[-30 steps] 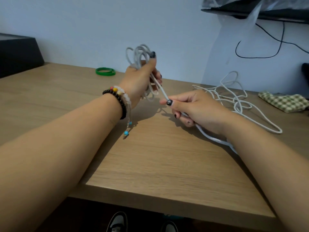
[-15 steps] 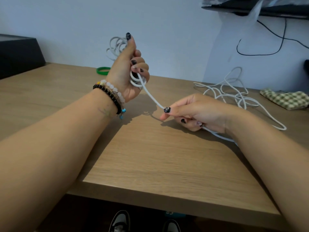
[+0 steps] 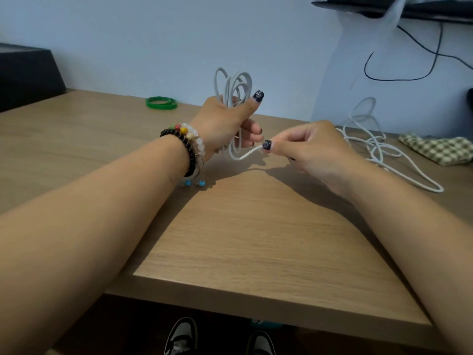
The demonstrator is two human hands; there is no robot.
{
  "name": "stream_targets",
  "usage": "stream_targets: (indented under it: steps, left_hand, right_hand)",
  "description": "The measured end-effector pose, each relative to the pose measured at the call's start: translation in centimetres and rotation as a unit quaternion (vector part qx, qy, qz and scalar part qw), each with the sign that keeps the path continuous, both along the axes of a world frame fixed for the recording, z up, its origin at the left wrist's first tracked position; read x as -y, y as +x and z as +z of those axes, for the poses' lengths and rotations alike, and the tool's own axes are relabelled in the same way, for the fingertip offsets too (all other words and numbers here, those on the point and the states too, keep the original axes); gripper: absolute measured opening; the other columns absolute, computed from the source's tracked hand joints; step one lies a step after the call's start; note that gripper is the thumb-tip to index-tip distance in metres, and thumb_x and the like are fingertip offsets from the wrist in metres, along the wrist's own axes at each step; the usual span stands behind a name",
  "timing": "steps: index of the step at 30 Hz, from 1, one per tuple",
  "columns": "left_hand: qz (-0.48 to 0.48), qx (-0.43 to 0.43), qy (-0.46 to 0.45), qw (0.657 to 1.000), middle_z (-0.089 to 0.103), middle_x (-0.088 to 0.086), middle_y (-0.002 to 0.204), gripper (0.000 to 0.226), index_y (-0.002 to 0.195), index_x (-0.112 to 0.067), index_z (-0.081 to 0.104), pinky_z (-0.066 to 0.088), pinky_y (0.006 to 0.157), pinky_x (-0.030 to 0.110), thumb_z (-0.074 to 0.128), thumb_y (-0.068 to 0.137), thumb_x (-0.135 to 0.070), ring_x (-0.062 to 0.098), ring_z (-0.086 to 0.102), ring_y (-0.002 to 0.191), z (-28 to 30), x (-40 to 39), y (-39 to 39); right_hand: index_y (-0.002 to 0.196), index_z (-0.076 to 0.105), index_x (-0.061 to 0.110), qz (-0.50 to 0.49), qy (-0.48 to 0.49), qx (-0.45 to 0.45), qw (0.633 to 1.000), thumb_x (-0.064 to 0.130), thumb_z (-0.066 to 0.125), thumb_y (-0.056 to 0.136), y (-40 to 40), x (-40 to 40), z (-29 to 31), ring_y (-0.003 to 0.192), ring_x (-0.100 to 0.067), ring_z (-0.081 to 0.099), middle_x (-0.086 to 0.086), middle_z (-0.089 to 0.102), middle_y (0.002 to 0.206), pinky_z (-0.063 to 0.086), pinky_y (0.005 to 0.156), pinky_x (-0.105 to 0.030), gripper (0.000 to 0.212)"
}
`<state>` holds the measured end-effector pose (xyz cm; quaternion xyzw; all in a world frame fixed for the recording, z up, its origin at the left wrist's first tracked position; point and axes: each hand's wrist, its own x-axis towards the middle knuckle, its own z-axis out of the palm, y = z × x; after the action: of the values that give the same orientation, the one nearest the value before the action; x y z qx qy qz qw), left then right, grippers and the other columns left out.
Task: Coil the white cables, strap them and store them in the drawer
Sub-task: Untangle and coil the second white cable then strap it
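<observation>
My left hand [image 3: 225, 124] grips a coil of white cable [image 3: 234, 85] upright above the wooden table [image 3: 256, 239], with several loops sticking up past the thumb. A short run of the same cable leads from the coil's lower end to my right hand [image 3: 312, 152], which pinches it between thumb and forefinger. Behind my right hand the loose rest of the white cable [image 3: 378, 147] lies in a tangle on the table. Green straps [image 3: 161, 102] lie flat at the back of the table, left of the coil. No drawer is in view.
A black box [image 3: 25, 75] stands at the back left. A green checked cloth [image 3: 440, 148] lies at the far right. A black wire [image 3: 399, 75] hangs on the wall under a dark shelf. The table's front edge [image 3: 256, 301] is near me, my shoes below it.
My left hand has turned and come back down to the right, adding a loop to the coil. My right hand has closed in toward it, so the cable between them is shorter.
</observation>
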<state>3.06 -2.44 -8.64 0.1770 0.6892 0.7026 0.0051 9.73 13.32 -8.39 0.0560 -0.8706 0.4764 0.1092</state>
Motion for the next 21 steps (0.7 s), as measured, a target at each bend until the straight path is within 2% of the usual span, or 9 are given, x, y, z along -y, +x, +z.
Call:
stream_targets:
  steps: [3, 5, 8, 14, 17, 21]
  left_hand:
    - [-0.008, -0.003, -0.036, 0.999, 0.072, 0.006, 0.065, 0.027, 0.083, -0.01, 0.058, 0.058, 0.058, 0.028, 0.062, 0.093, -0.034, 0.017, 0.07, 0.058, -0.1, -0.1, 0.2]
    - [-0.01, -0.02, -0.085, 0.996, 0.073, 0.006, 0.068, 0.029, 0.082, -0.01, 0.061, 0.059, 0.063, 0.031, 0.06, 0.094, -0.036, 0.02, 0.071, 0.062, -0.2, -0.2, 0.3]
    - [-0.035, -0.021, -0.108, 0.993, 0.071, 0.006, 0.062, 0.033, 0.077, -0.009, 0.06, 0.06, 0.063, 0.033, 0.056, 0.096, -0.034, 0.025, 0.072, 0.067, -0.3, -0.5, 0.6]
    - [-0.01, -0.016, -0.136, 0.991, 0.063, 0.003, 0.051, 0.034, 0.076, -0.009, 0.057, 0.049, 0.044, 0.022, 0.055, 0.098, -0.034, 0.012, 0.056, 0.041, 0.0, -0.7, 0.7]
    - [0.023, -0.04, -0.171, 0.984, 0.057, -0.002, 0.043, 0.035, 0.074, -0.012, 0.055, 0.045, 0.038, 0.02, 0.054, 0.098, -0.037, 0.009, 0.049, 0.034, 0.0, -0.9, 0.6]
    - [0.068, -0.056, -0.151, 0.985, 0.049, -0.005, 0.037, 0.034, 0.074, -0.015, 0.052, 0.043, 0.041, 0.023, 0.058, 0.095, -0.041, 0.015, 0.044, 0.036, 0.2, 0.0, -0.3]
  right_hand:
    - [0.083, 0.074, 0.013, -0.01, -0.013, -0.01, 1.0, 0.015, 0.067, 0.088, 0.0, 0.0, 0.1, 0.036, 0.006, 0.044, 0.019, 0.047, 0.035, 0.029, 0.041, -0.006, 0.009]
    - [0.084, 0.076, 0.013, -0.008, -0.011, -0.014, 1.0, 0.015, 0.066, 0.089, 0.2, 0.1, 0.1, 0.037, 0.006, 0.044, 0.019, 0.046, 0.035, 0.03, 0.041, -0.006, 0.011]
    - [0.085, 0.077, 0.008, -0.017, -0.016, -0.032, 0.999, 0.014, 0.065, 0.088, 0.1, 0.1, 0.0, 0.038, 0.004, 0.045, 0.019, 0.051, 0.039, 0.03, 0.042, -0.006, 0.013]
    - [0.085, 0.073, -0.001, 0.04, -0.028, -0.039, 0.998, 0.005, 0.061, 0.09, 0.6, 0.5, 0.1, 0.038, 0.004, 0.047, 0.017, 0.052, 0.04, 0.033, 0.042, -0.006, 0.015]
    - [0.085, 0.074, 0.006, 0.032, -0.041, -0.024, 0.998, 0.009, 0.067, 0.088, 0.2, 0.4, 0.1, 0.038, 0.0, 0.042, 0.016, 0.053, 0.043, 0.03, 0.043, -0.008, 0.009]
    - [0.081, 0.075, 0.015, 0.008, -0.063, -0.016, 0.998, 0.016, 0.071, 0.086, -0.3, -0.5, 0.5, 0.042, -0.007, 0.036, 0.007, 0.058, 0.052, 0.03, 0.042, -0.015, 0.006]
